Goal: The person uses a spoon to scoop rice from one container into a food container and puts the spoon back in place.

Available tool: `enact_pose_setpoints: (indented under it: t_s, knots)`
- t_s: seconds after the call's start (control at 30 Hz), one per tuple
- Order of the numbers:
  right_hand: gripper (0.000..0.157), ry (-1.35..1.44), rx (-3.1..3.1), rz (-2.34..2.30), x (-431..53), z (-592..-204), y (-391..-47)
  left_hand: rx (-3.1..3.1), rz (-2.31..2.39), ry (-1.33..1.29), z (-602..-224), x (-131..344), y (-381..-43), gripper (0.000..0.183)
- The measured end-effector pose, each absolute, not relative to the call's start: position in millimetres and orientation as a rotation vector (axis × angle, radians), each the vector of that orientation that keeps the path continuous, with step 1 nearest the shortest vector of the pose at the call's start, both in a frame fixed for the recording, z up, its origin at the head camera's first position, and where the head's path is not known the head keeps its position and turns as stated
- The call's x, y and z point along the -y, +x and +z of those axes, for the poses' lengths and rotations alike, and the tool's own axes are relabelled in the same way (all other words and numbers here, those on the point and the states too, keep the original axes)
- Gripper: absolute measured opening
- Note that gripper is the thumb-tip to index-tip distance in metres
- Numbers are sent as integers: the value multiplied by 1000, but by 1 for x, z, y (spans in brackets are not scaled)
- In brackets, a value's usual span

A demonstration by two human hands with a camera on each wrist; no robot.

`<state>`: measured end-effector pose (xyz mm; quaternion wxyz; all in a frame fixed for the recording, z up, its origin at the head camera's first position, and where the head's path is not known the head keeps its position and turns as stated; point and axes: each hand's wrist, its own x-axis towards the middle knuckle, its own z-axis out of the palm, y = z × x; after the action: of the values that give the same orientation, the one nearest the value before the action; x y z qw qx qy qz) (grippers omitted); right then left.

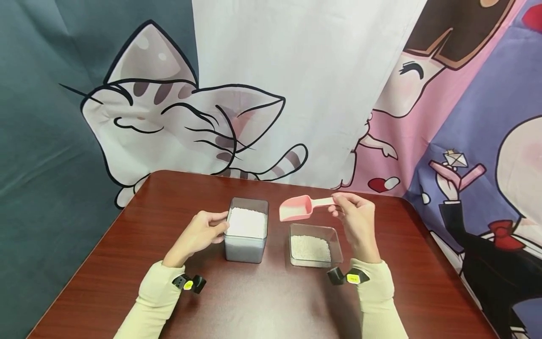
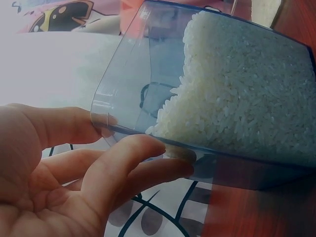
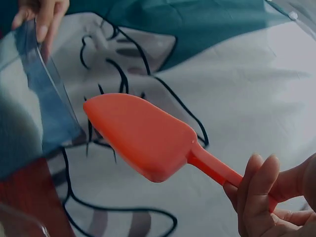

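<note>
- Across the bench (image 1: 254,310): both forearms reach forward and slant inward; the hands are well apart.
- Left hand (image 1: 201,234): thumb and fingers grip the left wall of the tall container (image 1: 244,252) near its rim.
- Right hand (image 1: 355,219): raised above the bench, clamped on the handle of the pink scoop (image 1: 296,208).
- Tall container position: upright on the bench, between the hands, directly right of the left hand.
- Shallow container (image 1: 313,230): on the bench, right of the tall container, below and left of the right hand.
- Scoop position: in the air between the hands, blade pointing left. Head view shows its hollow side; right wrist view shows its underside. Whether it carries a load cannot be told.
- Rice (image 2: 237,89): in the tall container. Left wrist view resolves single grains and a sloping edge; head view shows a white mass.
</note>
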<state>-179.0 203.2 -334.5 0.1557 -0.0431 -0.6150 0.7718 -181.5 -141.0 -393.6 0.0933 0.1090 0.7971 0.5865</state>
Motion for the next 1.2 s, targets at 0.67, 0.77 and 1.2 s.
enact_pose_setpoints:
  t_s: [0.67, 0.77, 1.2]
  knots:
    - [13, 272, 2251, 1649, -116, -309, -201, -2347, 1760, 357, -392, 142, -181, 43]
    - [14, 288, 2293, 1539, -108, -309, -203, -2345, 1762, 352, -392, 142, -181, 42]
    - [17, 341, 2398, 1287, -79, -321, -205, -2346, 1749, 341, -393, 141, -182, 43]
